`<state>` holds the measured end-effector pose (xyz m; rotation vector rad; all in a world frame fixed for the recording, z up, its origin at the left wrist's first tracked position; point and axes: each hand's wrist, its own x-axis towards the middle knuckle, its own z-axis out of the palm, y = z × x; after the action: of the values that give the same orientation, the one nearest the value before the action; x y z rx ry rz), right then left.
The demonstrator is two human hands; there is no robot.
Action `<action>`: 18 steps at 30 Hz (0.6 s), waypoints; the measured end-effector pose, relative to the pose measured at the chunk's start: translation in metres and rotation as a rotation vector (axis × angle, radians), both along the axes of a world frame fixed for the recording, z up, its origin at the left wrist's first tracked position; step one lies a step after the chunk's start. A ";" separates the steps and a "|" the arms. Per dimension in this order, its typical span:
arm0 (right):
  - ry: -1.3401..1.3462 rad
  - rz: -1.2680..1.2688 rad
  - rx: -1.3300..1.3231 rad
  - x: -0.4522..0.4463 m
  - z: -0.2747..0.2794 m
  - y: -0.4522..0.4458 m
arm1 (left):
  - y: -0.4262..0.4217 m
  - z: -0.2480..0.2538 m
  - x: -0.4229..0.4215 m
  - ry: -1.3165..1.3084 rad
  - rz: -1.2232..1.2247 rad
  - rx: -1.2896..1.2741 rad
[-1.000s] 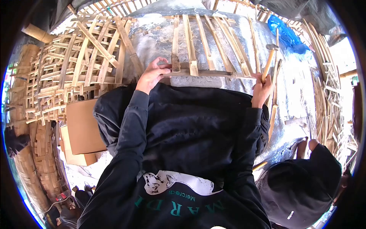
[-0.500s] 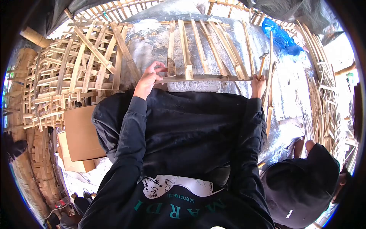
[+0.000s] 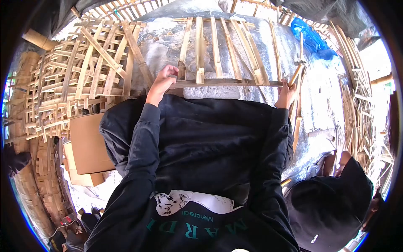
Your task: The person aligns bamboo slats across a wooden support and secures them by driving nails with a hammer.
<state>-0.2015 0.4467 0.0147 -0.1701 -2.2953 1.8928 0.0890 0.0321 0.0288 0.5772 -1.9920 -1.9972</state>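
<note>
A horizontal bamboo slat [image 3: 228, 83] lies across the near ends of several upright bamboo strips [image 3: 217, 50]. My left hand [image 3: 160, 84] is closed on the slat's left end, with thumb and fingers pinched beside the leftmost strip. At the other end, my right hand [image 3: 286, 95] is wrapped round the handle of a hammer [image 3: 295, 74], its head pointing up and away. The fingers of that hand also touch the slat's right end. Under the slat, in front of my knees, sits a pale flat block [image 3: 212, 93].
Woven bamboo lattice panels [image 3: 63, 71] stand at the left above cardboard boxes [image 3: 89, 145]. Silvery sheeting [image 3: 315, 107] covers the floor. A blue plastic bag [image 3: 310, 40] lies at the back right, near stacked bamboo strips [image 3: 354, 92]. Another person in black [image 3: 329, 206] sits at lower right.
The slat and the near ends of the strips have shifted slightly away from me, and the leftmost strip now leans. The hammer has tilted to the right in my right hand.
</note>
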 end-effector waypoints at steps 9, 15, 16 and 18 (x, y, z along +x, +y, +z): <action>0.260 -0.111 0.271 -0.034 -0.047 0.011 | -0.003 -0.028 -0.006 -0.055 0.205 -0.061; 0.133 -0.022 0.229 -0.021 -0.031 0.006 | 0.007 -0.018 -0.009 -0.091 0.219 -0.072; 0.131 -0.049 0.185 -0.017 -0.025 0.003 | 0.008 -0.016 -0.010 -0.111 0.226 -0.081; 0.131 -0.073 0.140 -0.017 -0.026 0.002 | 0.009 -0.014 -0.010 -0.129 0.236 -0.089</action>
<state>-0.2190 0.4490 -0.0109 -0.1071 -2.2904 1.6508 0.0794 0.0410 0.0147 0.8943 -1.9678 -1.7633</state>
